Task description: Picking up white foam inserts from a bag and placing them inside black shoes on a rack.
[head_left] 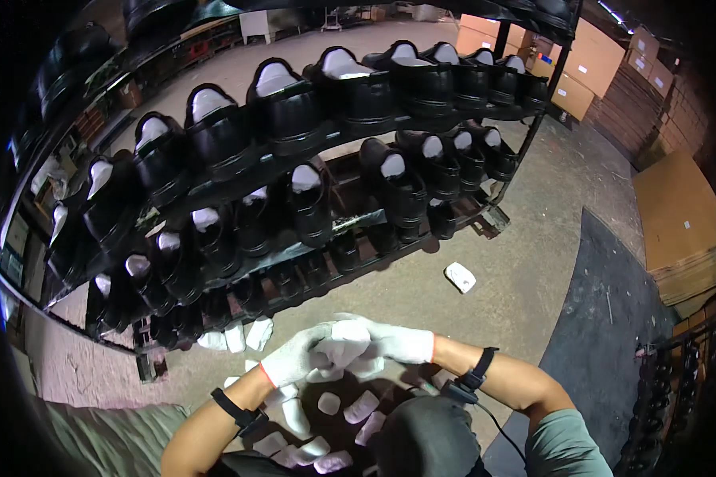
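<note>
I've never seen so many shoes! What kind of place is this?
Probably a shoe workshop or storeroom. Rows of black shoes stand on a metal rack, big cardboard boxes are stacked beyond it, and the gloved left hand and right hand hold white wads.

Shoes (282,111) line the rack (531,141) in rows. Before its lower edge, a wad (348,342) sits between the left hand (296,356) and right hand (402,342). More wads (362,407) lie on the floor (525,262) beneath the hands, some near that edge; one lies near the rack's right foot. Right of the rack lies a mat (608,326), with cardboard (680,219) along its right side; boxes (585,60) stand beyond the rack.
</note>
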Available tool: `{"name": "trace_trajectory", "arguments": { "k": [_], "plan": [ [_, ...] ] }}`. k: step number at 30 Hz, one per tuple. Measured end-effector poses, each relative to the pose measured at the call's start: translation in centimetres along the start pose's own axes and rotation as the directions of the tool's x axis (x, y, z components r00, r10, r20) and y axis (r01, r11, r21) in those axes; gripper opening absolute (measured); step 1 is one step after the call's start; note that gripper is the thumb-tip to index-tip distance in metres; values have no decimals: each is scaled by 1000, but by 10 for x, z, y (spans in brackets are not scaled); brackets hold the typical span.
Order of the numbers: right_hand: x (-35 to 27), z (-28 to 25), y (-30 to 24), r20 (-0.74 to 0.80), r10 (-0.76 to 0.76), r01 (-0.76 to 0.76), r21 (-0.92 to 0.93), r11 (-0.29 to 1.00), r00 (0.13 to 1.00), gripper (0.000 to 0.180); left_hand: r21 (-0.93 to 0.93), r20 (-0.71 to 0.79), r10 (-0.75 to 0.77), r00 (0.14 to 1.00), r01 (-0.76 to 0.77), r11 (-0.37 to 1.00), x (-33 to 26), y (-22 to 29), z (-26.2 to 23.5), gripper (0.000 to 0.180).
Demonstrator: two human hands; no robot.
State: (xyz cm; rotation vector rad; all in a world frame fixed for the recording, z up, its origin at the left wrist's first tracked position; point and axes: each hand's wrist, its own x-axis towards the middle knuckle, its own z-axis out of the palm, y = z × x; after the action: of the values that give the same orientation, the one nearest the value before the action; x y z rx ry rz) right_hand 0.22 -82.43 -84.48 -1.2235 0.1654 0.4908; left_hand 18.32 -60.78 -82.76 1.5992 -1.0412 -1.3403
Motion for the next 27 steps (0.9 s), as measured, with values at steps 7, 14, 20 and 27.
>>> {"name": "trace_trajectory", "arguments": {
  "k": [7, 14, 20, 27],
  "plan": [
    [-50, -32, 29, 76, -168, 116, 455, 883, 983, 94, -373, 176, -218, 960, 270, 888, 35, 18, 45, 81],
    [-117, -119, 24, -600, -356, 447, 3, 894, 717, 58, 12, 45, 5, 999, -5, 1000, 88, 59, 65, 82],
    [-228, -176, -159, -779, -626, 649, -458, 607, 36, 50, 442, 259, 335, 906, -420, 793, 121, 105, 48, 62],
    [-285, -317, -382, -493, -692, 291, -870, 398, -527, 54, 379, 331, 368, 869, -480, 791, 148, 141, 61, 55]
  ]
}}
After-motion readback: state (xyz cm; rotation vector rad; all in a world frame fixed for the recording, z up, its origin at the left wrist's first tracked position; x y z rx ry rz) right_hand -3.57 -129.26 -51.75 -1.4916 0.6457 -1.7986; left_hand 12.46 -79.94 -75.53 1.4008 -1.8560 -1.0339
